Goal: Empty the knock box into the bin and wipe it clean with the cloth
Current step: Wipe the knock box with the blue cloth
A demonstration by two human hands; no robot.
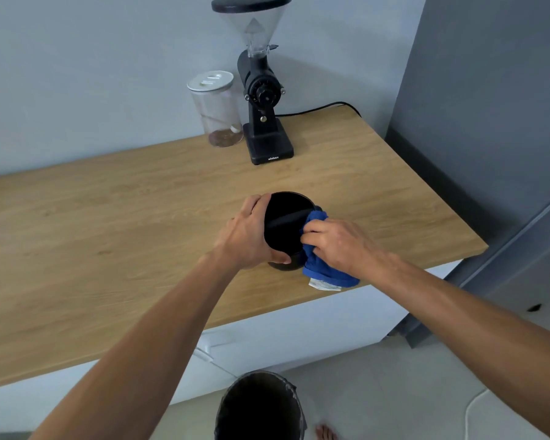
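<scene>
A round black knock box (283, 223) with a bar across its mouth stands on the wooden counter (108, 223), tilted toward me. My left hand (246, 236) grips its left side. My right hand (334, 242) holds a blue cloth (323, 271) pressed against the box's right rim and outer wall; a white label hangs from the cloth's lower edge. The inside of the box looks dark and I cannot tell what it holds. A black-lined bin (261, 408) stands on the floor below the counter's front edge.
At the back of the counter stand a black coffee grinder (264, 100) with a clear hopper and a lidded clear jar (218, 109) with some beans. Its cable (318, 108) runs right. A grey cabinet (489, 122) borders the counter's right end. A bare foot (326, 433) shows beside the bin.
</scene>
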